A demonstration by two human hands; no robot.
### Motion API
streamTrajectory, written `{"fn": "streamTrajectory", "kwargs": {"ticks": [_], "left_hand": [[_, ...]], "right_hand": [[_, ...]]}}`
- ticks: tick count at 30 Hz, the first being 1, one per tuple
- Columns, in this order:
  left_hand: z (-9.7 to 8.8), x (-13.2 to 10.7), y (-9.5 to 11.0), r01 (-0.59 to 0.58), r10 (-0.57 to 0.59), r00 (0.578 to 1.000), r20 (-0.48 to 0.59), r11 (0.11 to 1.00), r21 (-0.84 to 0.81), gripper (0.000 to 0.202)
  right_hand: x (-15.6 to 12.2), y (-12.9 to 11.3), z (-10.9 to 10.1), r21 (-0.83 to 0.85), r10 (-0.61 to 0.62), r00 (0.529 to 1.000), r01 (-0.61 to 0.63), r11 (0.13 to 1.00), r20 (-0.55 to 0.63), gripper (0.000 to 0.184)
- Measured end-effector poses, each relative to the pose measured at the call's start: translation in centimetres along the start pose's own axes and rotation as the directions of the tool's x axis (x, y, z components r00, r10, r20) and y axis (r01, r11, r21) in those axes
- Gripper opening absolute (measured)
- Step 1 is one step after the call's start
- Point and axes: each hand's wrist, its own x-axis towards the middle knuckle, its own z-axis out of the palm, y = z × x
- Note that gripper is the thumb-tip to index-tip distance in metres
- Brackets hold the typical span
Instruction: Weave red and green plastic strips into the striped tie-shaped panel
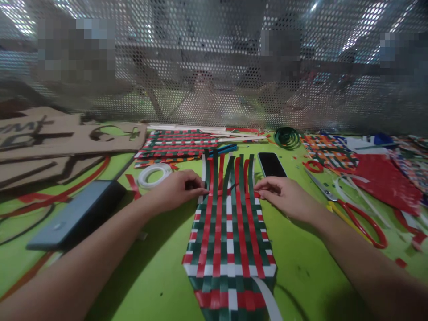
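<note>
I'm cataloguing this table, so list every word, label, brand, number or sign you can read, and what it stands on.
No text is clearly readable.
Cardboard piece: dark letter-like marks near the picture's left edge, too blurred to read.
Smartphone: dark screen, no readable text.
White tape roll: no readable label.
Woven strip piece: no lettering visible.

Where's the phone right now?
In the head view, the phone lies on the green table right of centre, just beyond the right hand and right of the loose strips of the woven piece.
</note>
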Motion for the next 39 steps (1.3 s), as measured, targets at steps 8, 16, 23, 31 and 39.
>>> {"fn": "streamTrajectory", "kwargs": {"ticks": [8, 16, 23, 31, 39], "left_hand": [[0.1, 0.0, -0.2, 0.0, 0.0, 1.0, 0.001, 1.0, 0.009, 0.037], [0.1, 0.1, 0.0, -0.002, 0.002, 1.0, -0.005, 1.0, -0.005, 0.037], [0.0, 0.3, 0.2, -0.003, 0.003, 1.0, -0.012, 1.0, 0.013, 0.039], [-0.1, 0.1, 0.3, -0.008, 0.008, 1.0, -0.012, 0.999, 0.032, 0.04], [-0.1, 0.1, 0.2, -0.006, 0.007, 1.0, -0.002, 0.999, 0.034, 0.041]], "right_hand": [[0.5, 0.5, 0.3, 0.027, 0.004, 1.0, -0.004, 1.0, -0.012, 0.011], [1.3, 0.8, -0.1, 0.21, 0.168, 0.98, -0.186, 0.96, 0.103, 0.017], [2.1, 0.6, 0.0, 0.252, 0.229, 0.966, -0.253, 0.934, 0.123, 0.023], [1.4, 0.9, -0.1, 0.194, 0.166, 0.981, -0.183, 0.964, 0.103, 0.021], [1.1, 0.5, -0.5, 0.213, 0.187, 0.972, -0.215, 0.953, 0.144, 0.019]]}}
